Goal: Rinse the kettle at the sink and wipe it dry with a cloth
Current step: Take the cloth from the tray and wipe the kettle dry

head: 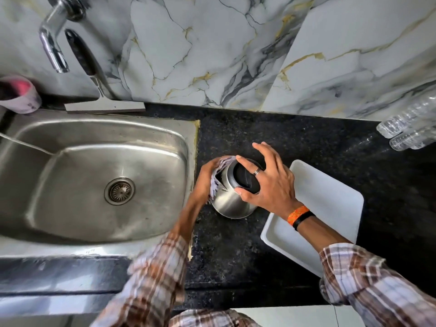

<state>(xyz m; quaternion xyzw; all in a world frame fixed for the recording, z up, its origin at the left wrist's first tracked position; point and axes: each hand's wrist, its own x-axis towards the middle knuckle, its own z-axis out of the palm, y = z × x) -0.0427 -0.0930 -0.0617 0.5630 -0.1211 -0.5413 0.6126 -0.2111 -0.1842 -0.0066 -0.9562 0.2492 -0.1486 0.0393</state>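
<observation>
The sink lies left; the kettle stands upright on the dark counter just right of it, axis vertical (lid up). The right hand clasps its top; the left hand presses a cloth to its left flank, so wiping runs round the body.

White marble-look wall with grey and gold veins rises behind a speckled black stone counter.
</observation>
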